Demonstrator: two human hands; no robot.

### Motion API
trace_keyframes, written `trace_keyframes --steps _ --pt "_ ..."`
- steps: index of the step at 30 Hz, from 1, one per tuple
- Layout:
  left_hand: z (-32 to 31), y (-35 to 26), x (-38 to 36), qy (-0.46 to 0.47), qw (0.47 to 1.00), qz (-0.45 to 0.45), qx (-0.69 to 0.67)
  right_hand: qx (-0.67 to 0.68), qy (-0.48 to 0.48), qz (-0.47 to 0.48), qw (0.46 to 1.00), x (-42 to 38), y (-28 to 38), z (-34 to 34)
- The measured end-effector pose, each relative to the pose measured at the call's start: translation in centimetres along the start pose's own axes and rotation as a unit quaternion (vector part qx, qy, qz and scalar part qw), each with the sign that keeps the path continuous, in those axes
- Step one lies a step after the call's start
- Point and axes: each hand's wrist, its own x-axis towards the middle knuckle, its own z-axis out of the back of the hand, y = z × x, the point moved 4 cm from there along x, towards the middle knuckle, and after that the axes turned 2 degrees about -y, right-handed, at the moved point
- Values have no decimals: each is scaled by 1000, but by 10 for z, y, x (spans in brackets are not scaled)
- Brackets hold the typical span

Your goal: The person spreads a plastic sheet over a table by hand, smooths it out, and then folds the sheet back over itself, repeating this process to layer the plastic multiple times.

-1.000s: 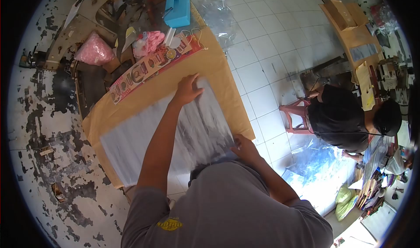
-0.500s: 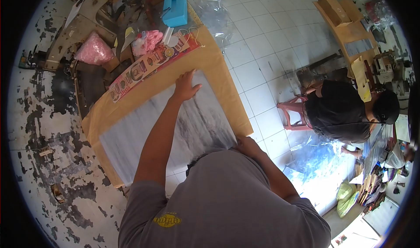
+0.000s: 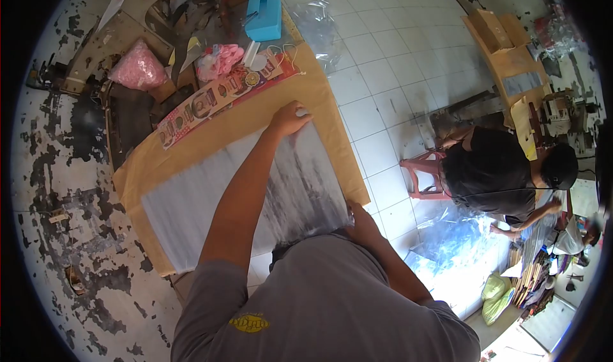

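A stack of clear plastic sheets (image 3: 204, 192) lies on a table covered in brown paper (image 3: 338, 132). At the far right corner of the sheets, my left hand (image 3: 291, 118) is closed with its fingers curled on the corner. My right hand (image 3: 363, 224) is at the near right corner, close to my body, its fingers pressed around the sheets' edge. Beyond the sheets runs a printed strip (image 3: 211, 101) with pictures on it.
A blue box (image 3: 264, 15), pink cloth (image 3: 223, 60) and a bag of pink pieces (image 3: 139, 67) stand on the machine table. To the right, another person (image 3: 491, 170) sits on a red stool (image 3: 423, 173). Plastic sheeting (image 3: 447, 240) lies on the tiled floor.
My left hand has shifted slightly right and its spread fingers have curled in at the corner. My right hand has moved slightly nearer my body. The other person's arm reaches out more.
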Motion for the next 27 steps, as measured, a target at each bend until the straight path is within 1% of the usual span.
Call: trace_keyframes --steps 3,6,9,12,13,15,16,17,18,19,21,22,23,25,27 --pt "5 -31 2 9 993 -22 119 10 12 -40 999 -3 3 -2" --pt "-14 1 22 7 993 -47 106 -22 -5 -5 1000 -1 -5 -10" --pt "7 -26 15 89 994 -46 41 -58 -43 30 997 -11 -4 -12" --pt "1 -25 4 14 997 -72 -36 -101 -66 6 993 -9 -34 -32" --pt "-13 -15 -4 -3 999 -46 -7 -152 -100 -4 983 -8 -34 -32" --pt "-23 -16 6 -57 997 -13 56 -140 -67 -20 988 -3 -33 -28" --pt "-24 -17 9 -61 997 -7 52 -110 -78 4 991 -4 -32 -25" --pt "-25 -16 9 -56 998 -1 9 -79 -88 27 993 -8 -31 -22" --pt "-12 -30 1 -53 998 5 -34 -48 -97 51 993 -9 -31 -18" --pt "-5 -33 -2 -51 996 12 -76 -102 -54 45 992 -9 -24 -11" --pt "-2 -31 -3 -5 993 -8 -118 -209 41 35 976 -16 -17 3" --pt "-1 -28 -6 17 990 -18 -139 -282 47 3 958 -12 -24 3" --pt "7 -26 -13 -33 987 -58 -149 -268 13 3 963 -8 -22 11" --pt "30 -33 -38 -137 967 -142 -163 -240 -99 71 963 9 17 32" --pt "58 -12 -76 -213 970 -97 -68 -180 -160 131 962 30 61 27"
